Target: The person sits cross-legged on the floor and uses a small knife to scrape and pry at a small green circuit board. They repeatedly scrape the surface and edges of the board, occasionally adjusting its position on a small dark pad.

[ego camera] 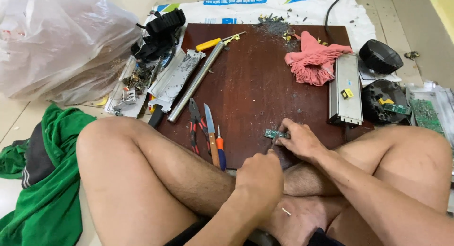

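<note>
Green and small, the circuit board piece [275,133] lies flat at the near edge of the dark wooden board [255,85], a narrow rectangular sliver with tiny parts on top (too small to make out). The right hand [301,141] pinches its right end, fingers curled close around it. The left hand [260,177] rests just nearer than the wooden board's near edge, fingers folded in; whether they grip anything cannot be told. On the wooden board's near left lie red-handled pliers [194,125], a knife [211,132] and an orange-and-blue screwdriver [220,149], side by side. At its right edge sits a long grey metal casing [346,90]. Farther, a metal tube [195,83] slants along its left side, and a pink rag [314,61] lies near its far right corner.
</note>
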